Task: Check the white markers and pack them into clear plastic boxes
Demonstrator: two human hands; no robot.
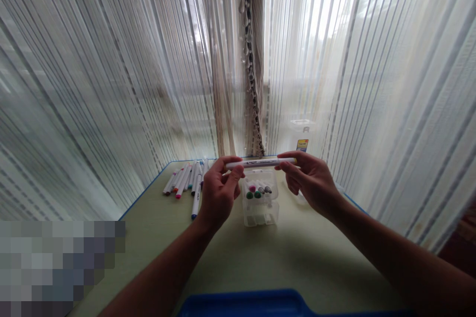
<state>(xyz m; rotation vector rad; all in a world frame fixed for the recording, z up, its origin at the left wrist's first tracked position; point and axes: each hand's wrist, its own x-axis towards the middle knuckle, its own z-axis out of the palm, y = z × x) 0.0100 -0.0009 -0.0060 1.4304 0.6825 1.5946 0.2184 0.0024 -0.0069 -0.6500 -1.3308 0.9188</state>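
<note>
A white marker (260,163) with a yellow end at the right is held level above the table between both hands. My left hand (222,189) pinches its left end with thumb and fingers. My right hand (310,178) grips the other end near the yellow tip. Below and behind the marker stands a clear plastic case (261,215), its lid open. Several markers (257,190) lie in it with green, pink and grey ends showing. Left of my left hand is a loose pile of white markers (183,180) with coloured ends; one blue-ended marker (196,203) points toward me.
A clear container (302,133) with a yellow label stands at the back right, partly behind my right hand. Striped sheer curtains (178,59) and a beaded cord (250,69) hang behind the pale green table (223,262). A blue edge (245,302) lies at the front.
</note>
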